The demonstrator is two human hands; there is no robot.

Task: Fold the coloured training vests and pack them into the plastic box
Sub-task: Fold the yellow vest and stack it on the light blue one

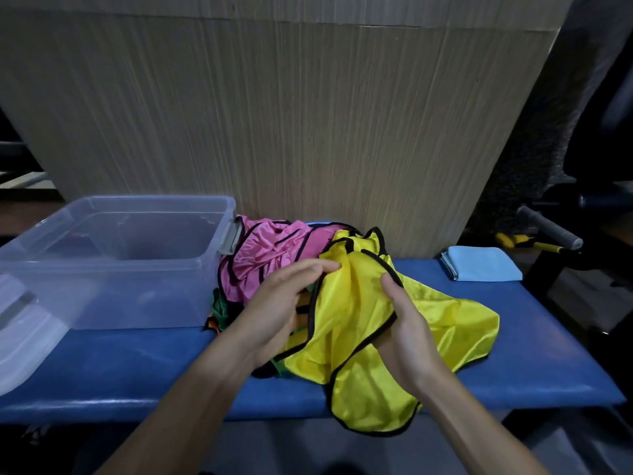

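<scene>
A yellow vest (356, 320) with black trim lies crumpled over a heap of vests on the blue bench (137, 365). My left hand (281, 303) pinches its upper edge with the fingertips. My right hand (407, 337) grips the black-trimmed edge, thumb on top and fingers under the cloth. Behind them lies a pink vest (263, 252), with green and orange vests (219, 313) partly hidden beneath. The clear plastic box (113, 258) stands open on the left, and nothing shows inside it.
The box's clear lid (24, 334) leans at the bench's left end. A folded light-blue cloth (479, 264) lies at the bench's far right. A wooden panel (291, 114) rises behind. Dark gym equipment (548, 228) stands to the right.
</scene>
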